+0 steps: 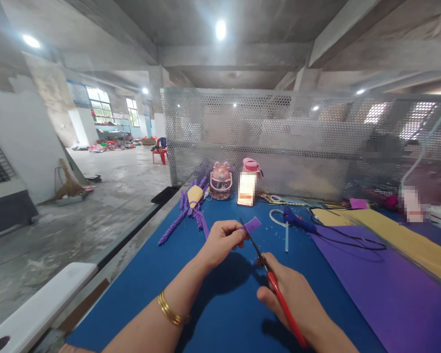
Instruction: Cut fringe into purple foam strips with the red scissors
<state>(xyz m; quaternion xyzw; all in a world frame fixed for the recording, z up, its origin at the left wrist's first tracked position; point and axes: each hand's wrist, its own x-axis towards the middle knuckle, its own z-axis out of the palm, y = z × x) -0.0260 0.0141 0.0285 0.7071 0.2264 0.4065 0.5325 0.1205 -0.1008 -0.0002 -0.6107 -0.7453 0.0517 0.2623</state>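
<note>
A small purple strip [253, 224] is pinched between the thumb and fingers of my left hand [224, 240], above the blue tabletop [161, 284]. My right hand [294, 289] grips scissors with red handles [284, 306]. Their dark blades point up and away, crossing the purple strip close to my left fingertips. Whether the blades have cut into it I cannot tell. Left of my hands lies a purple braided flower piece [174, 228] with a yellow wrapped part [195, 196]. To the right are a blue hot glue gun [297, 219] and its black cord.
A pink lidded cup [221, 181], a lit phone [246, 189] and a pink bottle [252, 165] stand at the back before a perforated metal screen [308, 132]. Purple sheet [385, 279] and yellow sheet [407, 235] cover the right side. A white stool or bench [47, 304] is at left.
</note>
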